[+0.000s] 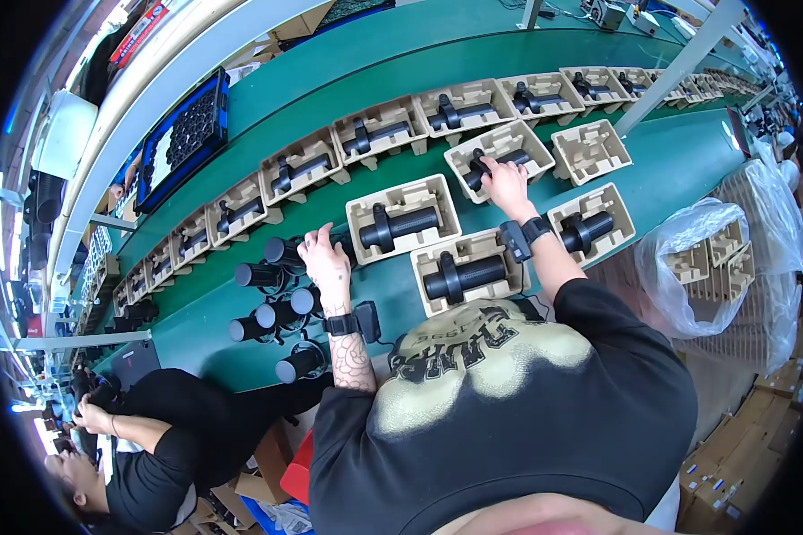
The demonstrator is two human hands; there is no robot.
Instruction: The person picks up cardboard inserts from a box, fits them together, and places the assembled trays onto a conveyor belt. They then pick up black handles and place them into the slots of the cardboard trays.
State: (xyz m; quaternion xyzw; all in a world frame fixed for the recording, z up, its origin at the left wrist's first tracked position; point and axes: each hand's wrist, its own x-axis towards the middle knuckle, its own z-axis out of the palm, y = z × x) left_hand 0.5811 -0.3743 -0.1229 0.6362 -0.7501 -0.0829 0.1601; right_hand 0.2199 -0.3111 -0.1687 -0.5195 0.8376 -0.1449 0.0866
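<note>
- The right hand [507,183] presses fingers down on a black cylindrical device [495,163] seated in a moulded pulp tray [501,143] on the green conveyor belt [401,62].
- The left hand [326,259] rests with loosely spread fingers on loose black cylinders [272,276], gripping none firmly.
- This looks like the seating step; next calls for lifting a loose cylinder toward the empty tray [591,150].

Bright, even light (fisheye-bent edges)
</note>
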